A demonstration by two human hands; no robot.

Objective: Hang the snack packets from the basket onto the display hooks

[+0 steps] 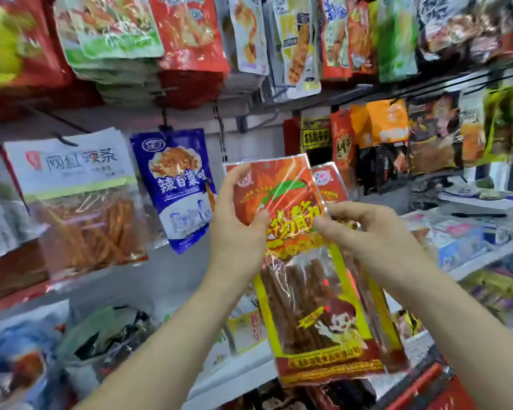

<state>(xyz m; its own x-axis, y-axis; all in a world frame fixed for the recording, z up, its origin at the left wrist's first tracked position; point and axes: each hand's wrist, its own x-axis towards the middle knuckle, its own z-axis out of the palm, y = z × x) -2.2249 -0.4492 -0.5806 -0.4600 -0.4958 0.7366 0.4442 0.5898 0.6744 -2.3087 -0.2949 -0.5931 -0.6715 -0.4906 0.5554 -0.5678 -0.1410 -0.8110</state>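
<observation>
Your left hand grips the upper left edge of a red, orange and yellow snack packet, thumb pressed on its front, fingers curled behind. Your right hand clasps the packet's right edge, fingertips on its front. A second matching packet shows just behind the first. Both are held upright before the display. Left of your grip, a blue packet hangs from a dark hook; further left hangs a white packet.
</observation>
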